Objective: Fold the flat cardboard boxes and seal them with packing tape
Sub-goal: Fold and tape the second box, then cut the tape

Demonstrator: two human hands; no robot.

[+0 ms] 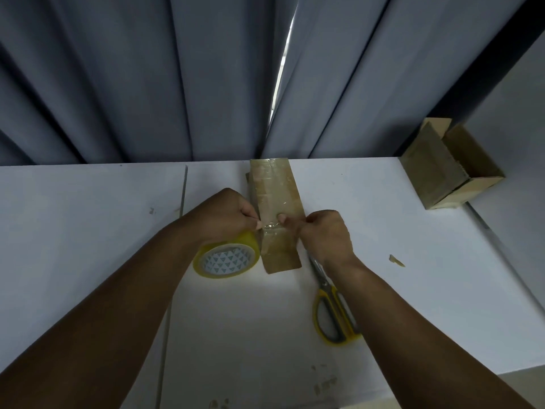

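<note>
Box point(274, 187) on table point(88, 216), far end at table's back edge. Left hand point(233, 211) pinches strip point(272, 226) at box's left edge; right hand point(321, 231), fingers curled, pinches strip atop box. Roll point(227, 255) against box's left, scissors point(333, 311) just right (open table beyond both).

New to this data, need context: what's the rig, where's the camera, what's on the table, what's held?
No machine: a person works bare-handed, filmed by one wide-angle camera on their head, looking forward and down. The left hand pinches a clear tape strip at the edge of a taped box on the white table. The right hand has fingertips on the strip's other end; pinching or pressing, I cannot tell. Also on the table: a yellow roll, scissors and, far right, an open box. A curtain hangs behind.
</note>
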